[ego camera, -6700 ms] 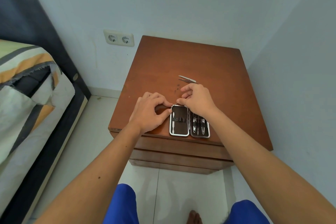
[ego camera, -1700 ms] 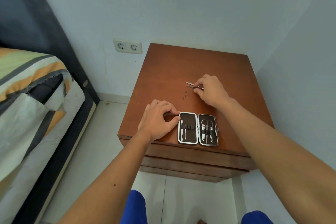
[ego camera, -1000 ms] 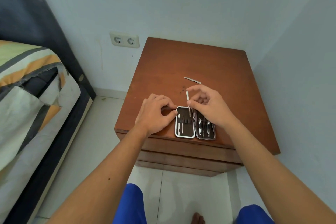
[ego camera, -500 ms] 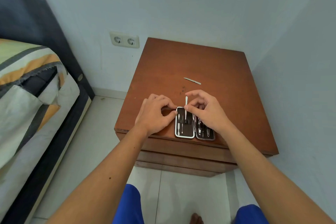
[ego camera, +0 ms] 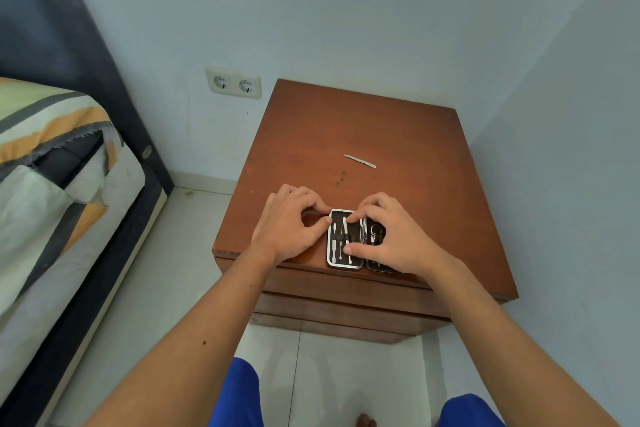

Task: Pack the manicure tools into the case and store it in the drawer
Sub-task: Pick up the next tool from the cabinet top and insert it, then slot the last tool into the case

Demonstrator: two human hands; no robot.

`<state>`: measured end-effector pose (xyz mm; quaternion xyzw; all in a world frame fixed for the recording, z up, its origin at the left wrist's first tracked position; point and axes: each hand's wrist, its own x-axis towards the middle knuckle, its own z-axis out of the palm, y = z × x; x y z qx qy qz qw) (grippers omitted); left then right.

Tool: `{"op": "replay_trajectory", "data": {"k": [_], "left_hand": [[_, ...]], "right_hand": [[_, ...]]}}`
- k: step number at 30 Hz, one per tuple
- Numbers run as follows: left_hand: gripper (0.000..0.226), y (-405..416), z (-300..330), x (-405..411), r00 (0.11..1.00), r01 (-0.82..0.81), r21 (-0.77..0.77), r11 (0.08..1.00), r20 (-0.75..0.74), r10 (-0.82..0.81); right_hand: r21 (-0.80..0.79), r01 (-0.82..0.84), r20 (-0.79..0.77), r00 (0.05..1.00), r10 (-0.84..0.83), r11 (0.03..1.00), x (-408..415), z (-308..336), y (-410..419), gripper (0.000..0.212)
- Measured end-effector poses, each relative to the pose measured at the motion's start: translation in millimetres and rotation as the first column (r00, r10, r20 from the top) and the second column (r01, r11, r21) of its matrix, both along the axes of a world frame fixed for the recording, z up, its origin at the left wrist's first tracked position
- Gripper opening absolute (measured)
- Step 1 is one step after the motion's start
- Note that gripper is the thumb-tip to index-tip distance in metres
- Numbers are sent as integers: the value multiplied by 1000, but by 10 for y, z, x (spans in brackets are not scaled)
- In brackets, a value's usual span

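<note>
The open manicure case [ego camera: 337, 262] lies flat near the front edge of the brown nightstand [ego camera: 398, 135]. Its left half holds two thin metal tools; the right half, with scissors and clippers, is partly hidden. My left hand [ego camera: 289, 227] pinches the case's left rim. My right hand [ego camera: 391, 236] covers the right half, index finger and thumb pressing the second thin tool [ego camera: 345, 236] at both ends into the left half. One metal nail file [ego camera: 360, 161] lies loose on the top, farther back.
The nightstand's drawer fronts [ego camera: 332, 295] below the top are closed. A bed [ego camera: 52, 191] with a striped cover stands at the left. A double wall socket [ego camera: 233, 83] is behind, a wall close at the right, tiled floor below.
My right hand picked a thin tool from beside the file, carried it to the case and now presses it into the left half. The left hand kept its hold on the rim.
</note>
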<state>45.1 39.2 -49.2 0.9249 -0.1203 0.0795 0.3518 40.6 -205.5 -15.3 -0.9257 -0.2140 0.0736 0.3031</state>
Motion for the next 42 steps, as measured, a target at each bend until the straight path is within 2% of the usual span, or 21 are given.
{"op": "replay_trajectory", "data": {"k": [4, 10, 17, 20, 23, 25, 29, 32, 38, 41, 42], "left_hand": [[12, -6, 2, -4, 1000, 1, 5, 1000, -3, -1], [12, -5, 12, -4, 1000, 1, 4, 1000, -7, 0], [12, -3, 6, -5, 1000, 4, -9, 1000, 5, -4], [11, -3, -9, 6, 1000, 1, -17, 1000, 9, -1], [13, -8, -7, 10, 1000, 2, -9, 1000, 6, -2], [13, -7, -3, 5, 1000, 4, -12, 1000, 5, -4], [11, -7, -1, -1, 1000, -1, -17, 1000, 8, 1], [13, -8, -3, 5, 1000, 4, -12, 1000, 12, -4], [13, -1, -10, 0, 1000, 5, -10, 1000, 7, -5], [14, 2, -3, 2, 1000, 7, -5, 1000, 5, -7], [14, 2, 2, 4, 1000, 8, -2, 1000, 1, -8]], "right_hand": [[-32, -35, 6, 999, 35, 999, -55, 20, -5, 68], [-56, -37, 38, 999, 39, 998, -52, -5, 3, 60], [16, -3, 16, 1000, 3, 1000, -85, 15, 7, 57], [160, 125, 25, 991, -131, 979, 72, 150, 25, 39], [172, 295, 113, 942, -316, 940, 492, 235, 51, 10], [95, 366, 109, 920, -376, 926, 786, 239, 83, 5], [-96, 402, 90, 915, -394, 911, 1167, 159, 147, 11], [-135, 411, 112, 910, -399, 901, 1238, 130, 153, 11], [-267, 324, 179, 942, -284, 908, 1130, 96, 170, 11], [-87, 372, 72, 928, -366, 924, 991, 76, 97, 3], [14, 393, 0, 920, -393, 919, 923, 83, 68, 9]]}}
